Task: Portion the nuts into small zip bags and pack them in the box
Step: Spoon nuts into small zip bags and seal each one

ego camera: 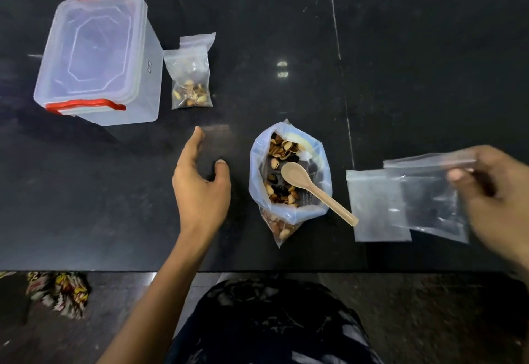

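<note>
A big open plastic bag of mixed nuts [289,174] stands at the middle of the dark counter, with a wooden spoon [315,189] resting in it, handle out to the right. My left hand [200,186] hovers open just left of that bag, holding nothing. My right hand [492,192] pinches the top edge of an empty small zip bag [429,200], lifted at the right. Another empty zip bag [375,209] lies flat beneath it. A filled small zip bag of nuts [191,77] lies beside the clear lidded box [97,57] with red clips at the far left.
The black stone counter [429,63] has a seam running down its right part, and its front edge lies close to my body. A patterned cloth [60,292] lies on the floor at the lower left. A white tiled wall borders the counter's back.
</note>
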`<state>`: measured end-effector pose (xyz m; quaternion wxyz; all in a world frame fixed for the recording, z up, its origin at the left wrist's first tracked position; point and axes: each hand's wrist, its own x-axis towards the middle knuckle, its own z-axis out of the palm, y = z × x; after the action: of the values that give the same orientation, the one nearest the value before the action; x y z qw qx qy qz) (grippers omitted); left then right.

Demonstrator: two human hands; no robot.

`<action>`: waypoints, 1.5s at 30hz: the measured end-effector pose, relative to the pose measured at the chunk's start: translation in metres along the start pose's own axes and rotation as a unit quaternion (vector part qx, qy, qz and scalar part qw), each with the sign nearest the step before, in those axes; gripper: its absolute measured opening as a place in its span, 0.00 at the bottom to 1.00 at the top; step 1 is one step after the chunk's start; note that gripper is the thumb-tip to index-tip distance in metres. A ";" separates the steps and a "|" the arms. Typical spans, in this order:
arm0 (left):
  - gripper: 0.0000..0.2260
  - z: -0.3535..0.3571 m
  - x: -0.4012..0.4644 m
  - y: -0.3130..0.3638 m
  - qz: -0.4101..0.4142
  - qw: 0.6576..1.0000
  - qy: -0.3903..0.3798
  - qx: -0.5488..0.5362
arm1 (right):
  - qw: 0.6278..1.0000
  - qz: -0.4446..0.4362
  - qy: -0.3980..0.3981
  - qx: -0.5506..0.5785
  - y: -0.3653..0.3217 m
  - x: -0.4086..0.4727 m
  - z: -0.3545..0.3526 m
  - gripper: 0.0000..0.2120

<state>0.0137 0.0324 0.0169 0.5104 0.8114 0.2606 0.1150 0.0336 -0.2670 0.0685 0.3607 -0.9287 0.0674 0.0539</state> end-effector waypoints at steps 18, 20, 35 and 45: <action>0.17 -0.051 0.013 0.005 -0.012 0.979 -0.072 -0.188 | 0.886 0.131 -0.128 0.426 -0.154 -0.010 0.141 0.05; 0.11 -0.057 0.021 -0.005 0.000 0.985 -0.068 -0.156 | 0.881 0.147 -0.159 0.420 -0.160 -0.015 0.152 0.07; 0.08 -0.099 0.047 -0.018 0.022 0.997 -0.037 -0.067 | 0.926 0.105 -0.066 0.357 -0.191 -0.039 0.193 0.05; 0.04 -0.098 0.051 -0.005 0.008 0.974 -0.151 -0.170 | 0.957 0.035 -0.134 0.255 -0.198 -0.044 0.196 0.06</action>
<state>0.0104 0.1375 0.0526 0.6736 0.7227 0.1502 0.0377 0.0125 0.0143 0.0630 0.5895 -0.7869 0.0624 0.1712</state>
